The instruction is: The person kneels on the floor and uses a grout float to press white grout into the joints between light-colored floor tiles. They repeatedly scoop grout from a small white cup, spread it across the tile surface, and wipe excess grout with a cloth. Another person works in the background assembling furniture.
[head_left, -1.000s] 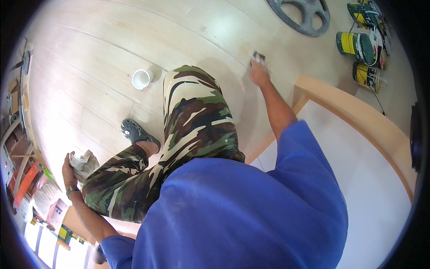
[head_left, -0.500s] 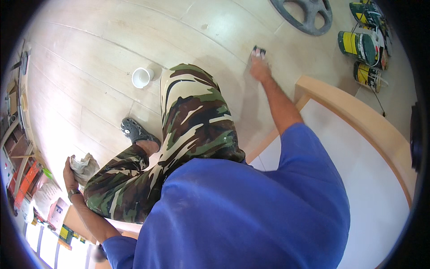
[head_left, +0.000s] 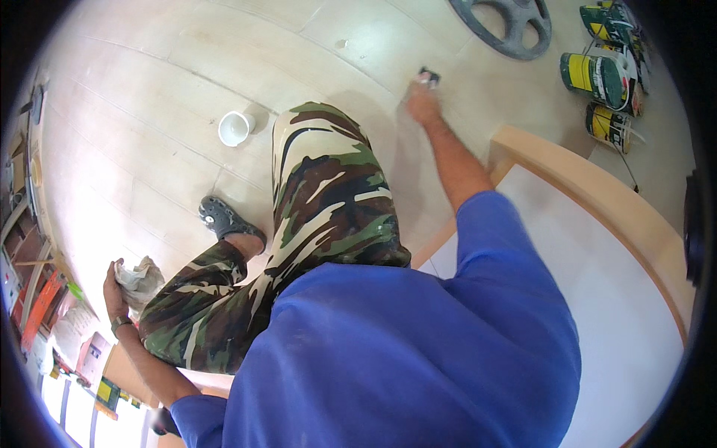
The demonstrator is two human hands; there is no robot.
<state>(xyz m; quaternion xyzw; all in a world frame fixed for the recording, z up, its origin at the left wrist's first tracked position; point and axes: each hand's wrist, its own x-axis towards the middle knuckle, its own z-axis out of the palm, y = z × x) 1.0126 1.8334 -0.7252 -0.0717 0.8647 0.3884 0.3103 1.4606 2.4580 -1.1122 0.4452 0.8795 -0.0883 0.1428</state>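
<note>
The small dark tool (head_left: 428, 75) is lying flat against the pale floor (head_left: 149, 112), far out in front of the person and near the grey wheel-shaped part (head_left: 508, 26) at the upper edge of the floor. It is small in this view; it looks like a short dark block with a lighter edge, perhaps a scraper or a brush, but I cannot tell which. The right hand (head_left: 422, 101) is closing over it from behind, fingers pressed together on its handle, with the arm stretched long.

As I judge it, the step in hand is working this tool over the floor surface. The next move is probably calling for steady pressure along the board, and for balance, because the person is leaning far forward.

The left hand (head_left: 119, 287) is hanging low at the person's left side and is clutching a crumpled whitish rag (head_left: 140, 278), the fingers wrapped around it.

Between both hands the camouflage trousers (head_left: 321, 201) and a dark shoe (head_left: 222, 218) are showing. A white cup (head_left: 235, 128) is standing on the floor just left of the knee. Some green and yellow cans (head_left: 597, 78) are lying near the upper right corner, beside a light wooden frame (head_left: 597, 190).
</note>
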